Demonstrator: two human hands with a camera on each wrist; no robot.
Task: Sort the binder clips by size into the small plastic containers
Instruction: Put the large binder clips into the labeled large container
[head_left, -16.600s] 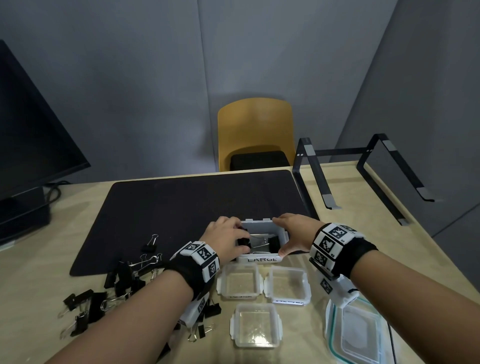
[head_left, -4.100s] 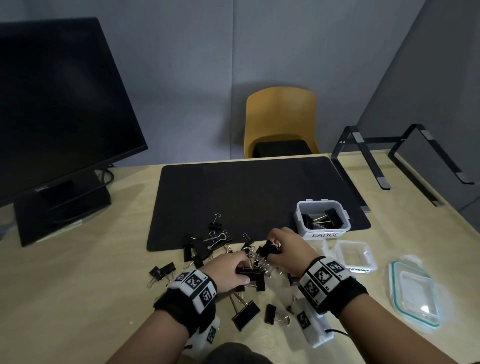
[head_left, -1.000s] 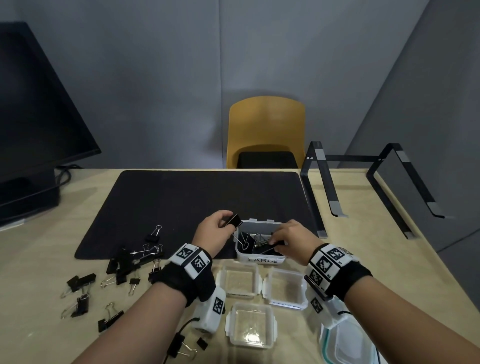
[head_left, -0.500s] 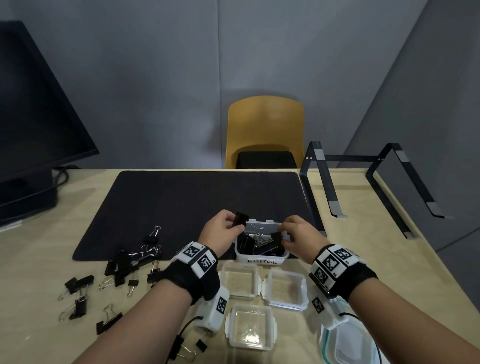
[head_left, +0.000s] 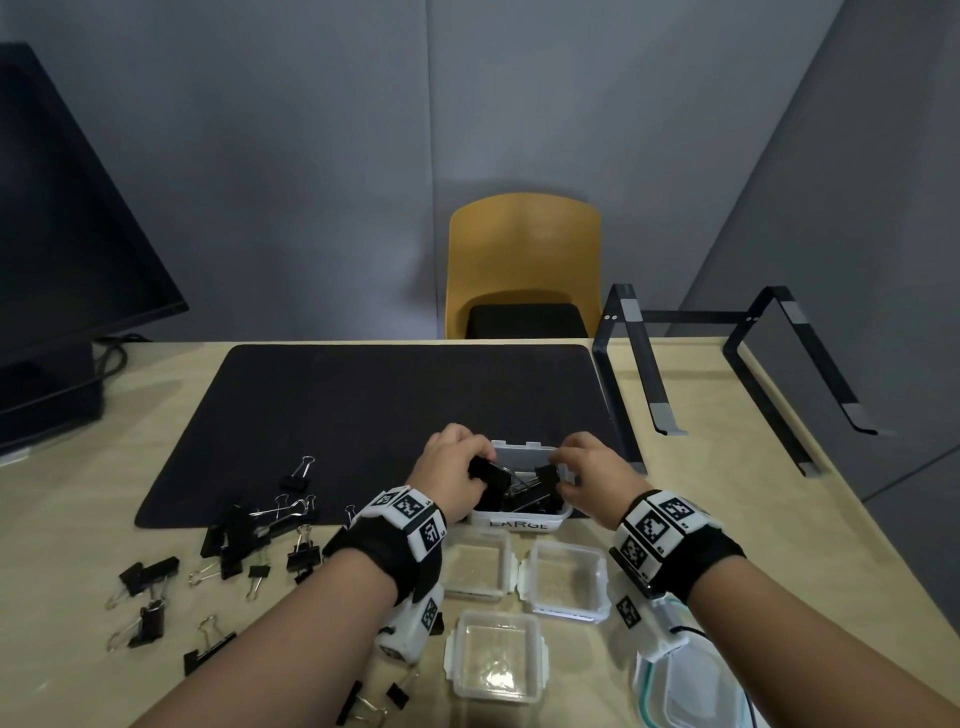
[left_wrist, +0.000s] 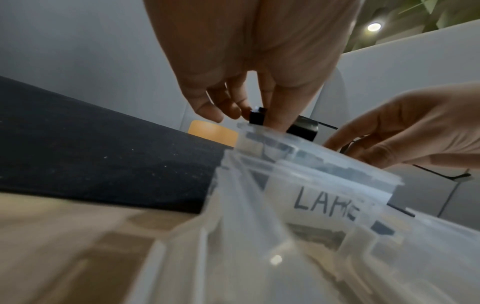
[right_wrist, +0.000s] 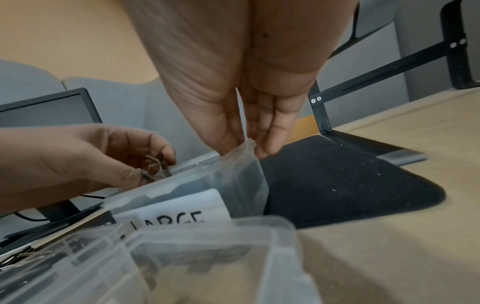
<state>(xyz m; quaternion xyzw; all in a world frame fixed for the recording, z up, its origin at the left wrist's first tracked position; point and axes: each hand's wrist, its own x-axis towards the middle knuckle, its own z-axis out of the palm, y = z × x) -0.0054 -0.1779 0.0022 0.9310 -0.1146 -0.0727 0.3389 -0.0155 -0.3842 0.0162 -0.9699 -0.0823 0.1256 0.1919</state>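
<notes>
The small clear container labelled LARGE (head_left: 519, 524) stands at the black mat's near edge with several black binder clips inside. Just over its left rim, my left hand (head_left: 480, 470) pinches a large black binder clip (head_left: 493, 474). The left wrist view shows that clip (left_wrist: 257, 118) between my fingertips (left_wrist: 279, 121), above the container's rim (left_wrist: 324, 170). My right hand (head_left: 558, 467) is at the container's right side. In the right wrist view that hand (right_wrist: 248, 148) pinches the side wall (right_wrist: 244, 174), thumb on one face and fingers on the other.
Three empty small containers (head_left: 475, 569) (head_left: 566, 579) (head_left: 496, 657) sit in front of the LARGE one. Several loose binder clips (head_left: 244, 535) lie to the left. A teal-rimmed lid (head_left: 691, 691) is at bottom right, a laptop stand (head_left: 727, 364) at right, a monitor (head_left: 62, 234) at far left.
My left hand has lowered its clip from above the container's far left corner down to the rim. My right hand has let go of its clip inside and shifted to the right wall.
</notes>
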